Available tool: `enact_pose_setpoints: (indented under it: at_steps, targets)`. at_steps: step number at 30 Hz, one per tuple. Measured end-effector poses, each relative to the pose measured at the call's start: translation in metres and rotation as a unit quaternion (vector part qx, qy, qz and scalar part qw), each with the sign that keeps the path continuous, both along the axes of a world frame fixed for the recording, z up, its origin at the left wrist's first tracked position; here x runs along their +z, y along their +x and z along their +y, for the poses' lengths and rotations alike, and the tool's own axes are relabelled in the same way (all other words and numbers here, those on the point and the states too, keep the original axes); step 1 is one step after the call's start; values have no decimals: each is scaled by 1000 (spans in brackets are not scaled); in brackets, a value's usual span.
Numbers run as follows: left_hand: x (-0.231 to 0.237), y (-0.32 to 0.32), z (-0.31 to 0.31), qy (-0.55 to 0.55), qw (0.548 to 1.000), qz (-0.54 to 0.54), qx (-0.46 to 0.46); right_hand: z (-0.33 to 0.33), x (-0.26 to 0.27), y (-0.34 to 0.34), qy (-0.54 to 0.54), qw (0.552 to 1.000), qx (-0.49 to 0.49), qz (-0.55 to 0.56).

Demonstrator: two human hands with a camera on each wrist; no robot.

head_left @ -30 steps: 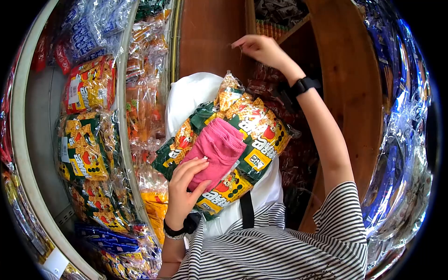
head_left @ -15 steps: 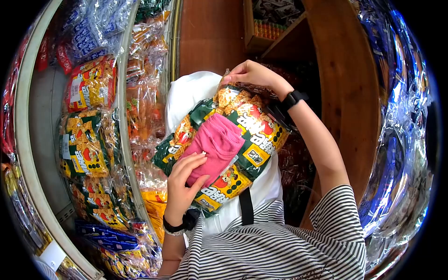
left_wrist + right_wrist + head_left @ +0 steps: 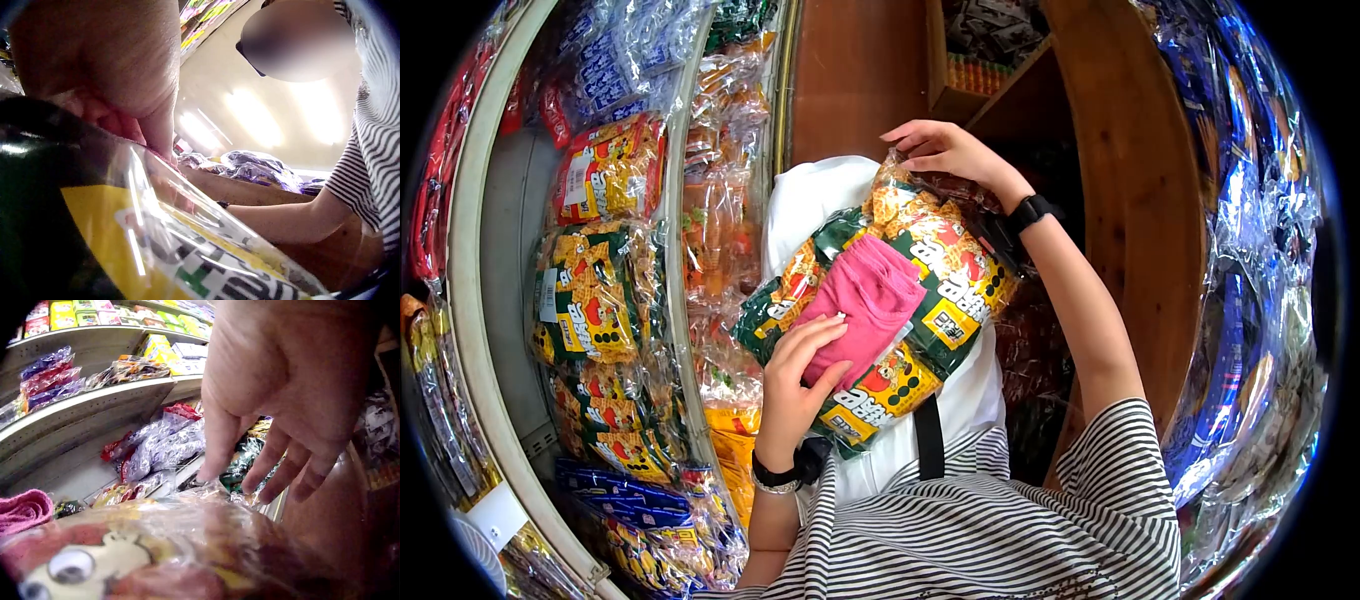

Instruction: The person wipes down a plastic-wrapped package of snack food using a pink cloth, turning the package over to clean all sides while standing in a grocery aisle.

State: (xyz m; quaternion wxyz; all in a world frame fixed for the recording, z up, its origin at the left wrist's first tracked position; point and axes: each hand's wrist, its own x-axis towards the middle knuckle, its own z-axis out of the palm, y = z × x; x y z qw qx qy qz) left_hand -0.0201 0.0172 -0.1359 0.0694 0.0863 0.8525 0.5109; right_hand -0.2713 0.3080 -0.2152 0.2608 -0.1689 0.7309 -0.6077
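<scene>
A folded pink cloth (image 3: 870,295) lies on snack bags (image 3: 955,275) in green, yellow and clear wrapping, stacked on the person's lap. The left hand (image 3: 795,375) rests on the cloth's near end, fingers laid along it and thumb spread apart. At the far end of the upper bag, the right hand (image 3: 950,155) hovers at the crinkled clear corner (image 3: 890,170). In the right wrist view, the thumb and fingers of the right hand (image 3: 281,394) hang apart just over the clear film, and the pink cloth (image 3: 25,512) shows its rolled edge.
Shelves on the left hold more snack bags (image 3: 590,290), red and yellow packs (image 3: 610,170) and blue packs (image 3: 625,495). A wooden shelf board (image 3: 1135,200) curves along the right, with shiny blue packages (image 3: 1230,340) beyond. A white cloth or bag (image 3: 815,200) lies under the stack.
The right hand came down from above to the bag's far corner, pinched the clear film there, and now its fingers have spread off it. The left hand has stayed on the cloth.
</scene>
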Motion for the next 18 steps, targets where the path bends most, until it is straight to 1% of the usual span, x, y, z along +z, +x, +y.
enact_pose_setpoints:
  at_steps: [2, 4, 6, 7, 11, 13, 14, 16, 18]
  targets:
    - [-1, -1, 0, -1, 1000, 6, -3, -15, 14, 7, 36, 995, 39, 88]
    - [0, -1, 0, -2, 1000, 0, -7, -25, 21, 6, 30, 996, 35, 72]
    - [0, -1, 0, 0, 1000, 0, -7, -31, 22, -3, 125, 971, 102, 175]
    - [0, -1, 0, 2, 1000, 0, -6, -36, 18, -8, 134, 978, 98, 128]
    - [0, -1, 0, -4, 1000, -1, -8, -53, 14, -18, 161, 974, 115, 113]
    - [0, -1, -1, -6, 1000, -4, -12, -63, 16, -16, 292, 945, 115, 90]
    - [0, -2, -1, -7, 1000, -5, -11, -66, 12, -17, 292, 945, 116, 88]
    - [0, -3, -2, -7, 1000, -6, -19, -72, 5, -18, 352, 922, 126, 105]
    - [0, -3, -2, -6, 1000, -7, -17, -76, -3, -17, 370, 914, 130, 100]
